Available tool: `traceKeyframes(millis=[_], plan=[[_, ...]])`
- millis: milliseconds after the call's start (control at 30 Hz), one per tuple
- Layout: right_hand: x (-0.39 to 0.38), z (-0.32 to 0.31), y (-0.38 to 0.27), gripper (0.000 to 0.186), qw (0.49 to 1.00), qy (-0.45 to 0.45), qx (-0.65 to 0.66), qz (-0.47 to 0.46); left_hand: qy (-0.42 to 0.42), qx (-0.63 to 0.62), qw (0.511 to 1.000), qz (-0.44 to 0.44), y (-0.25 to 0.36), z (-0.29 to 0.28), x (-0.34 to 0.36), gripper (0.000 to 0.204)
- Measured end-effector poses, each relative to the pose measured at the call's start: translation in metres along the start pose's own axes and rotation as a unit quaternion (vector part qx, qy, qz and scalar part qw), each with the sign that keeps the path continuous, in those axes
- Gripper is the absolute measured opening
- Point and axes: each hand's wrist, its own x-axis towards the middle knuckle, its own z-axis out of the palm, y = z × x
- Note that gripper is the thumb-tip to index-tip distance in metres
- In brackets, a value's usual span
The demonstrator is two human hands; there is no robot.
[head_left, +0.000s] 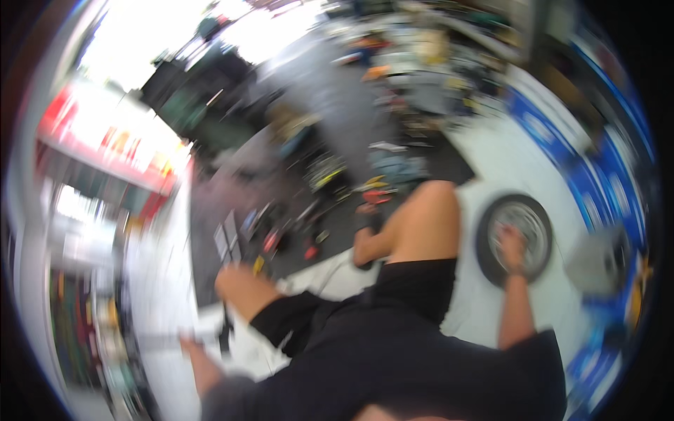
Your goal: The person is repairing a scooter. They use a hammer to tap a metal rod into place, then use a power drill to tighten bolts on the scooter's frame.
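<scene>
The picture is smeared by motion. At my right side, my right hand (511,242) is over the middle of a wheel with a black tyre (486,245). Blur hides whether the fingers touch its hub or hold anything. My left hand (191,345) is low on the left, beside a blurred grey bar-like shape (158,342); I cannot make out whether the hand grips it. My bent legs (425,217) lie between the two hands. Just beyond them, blurred tools and parts (274,228) are spread on a dark mat (214,270).
A grey boxy object (597,263) stands right of the wheel, by blue and white panels (540,123). Mixed clutter (421,77) covers the far right. A dark bulky shape (189,91) stands at the far left, and a red and white counter-like structure (109,147) nearer on the left.
</scene>
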Motion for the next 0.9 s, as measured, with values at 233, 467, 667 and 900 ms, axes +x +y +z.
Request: traceKeyframes(millis=[233,467,667,900], plan=[[0.112,-0.016,-0.136,0.042,0.987,0.065,0.126,-0.077,0.264,0.056,0.944,0.189,0.016,0.100,-0.001,0.062],[-0.054,0.114,-0.463,0.029,0.892,-0.245,-0.002,-0.380,0.097,0.105,0.987,0.078,0.059,0.202,0.024,0.058],[-0.122,0.252,-0.581,0.034,0.772,-0.449,-0.038,-0.448,-0.057,0.214,0.972,0.073,0.020,0.292,0.062,0.057],[-0.139,0.365,-0.602,0.051,0.622,-0.508,-0.268,-0.532,-0.110,0.263,0.954,0.097,-0.108,0.364,0.044,0.056]])
